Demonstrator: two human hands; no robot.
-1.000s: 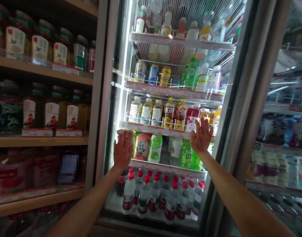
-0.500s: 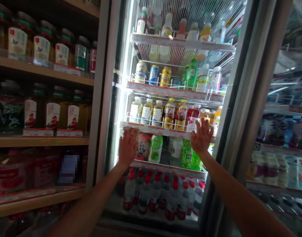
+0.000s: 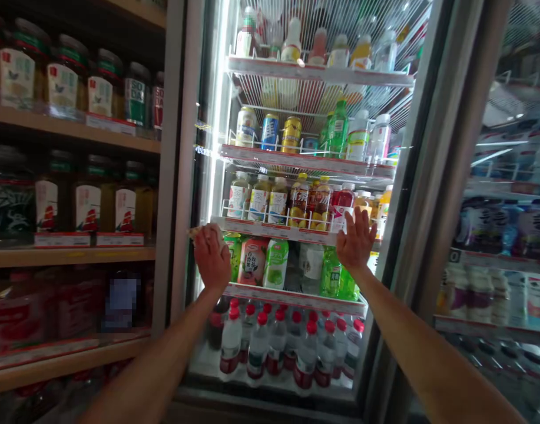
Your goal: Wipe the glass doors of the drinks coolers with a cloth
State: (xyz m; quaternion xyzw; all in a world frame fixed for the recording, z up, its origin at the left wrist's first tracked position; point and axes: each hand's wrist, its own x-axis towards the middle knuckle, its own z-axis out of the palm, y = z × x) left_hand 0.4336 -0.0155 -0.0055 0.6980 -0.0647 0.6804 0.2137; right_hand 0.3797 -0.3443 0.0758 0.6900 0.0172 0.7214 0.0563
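Observation:
My left hand (image 3: 212, 259) presses a pale, crumpled cloth (image 3: 219, 235) to the left side of the cooler's glass door (image 3: 291, 288). Parts of the cloth stick out past the fingers; the rest is hidden under the hand. On the right side of the same glass, my right hand (image 3: 357, 240) appears to rest with its fingers spread and nothing in it. Behind the glass, level with both hands, are green drink bottles (image 3: 276, 265) and a red-pink bottle (image 3: 252, 262). Tea bottles (image 3: 257, 200) line the shelf just above.
Metal frames (image 3: 184, 147) border the glass. Red-capped bottles (image 3: 307, 356) stand at the cooler's bottom, and cans (image 3: 270, 131) sit on a higher shelf. Wooden shelves (image 3: 70, 256) with large bottles are at left. Another drinks cooler (image 3: 494, 265) is at right.
My left hand has slid left across the glass with the cloth, uncovering a green pack behind it. My right hand stays at nearly the same place; the view has shifted slightly.

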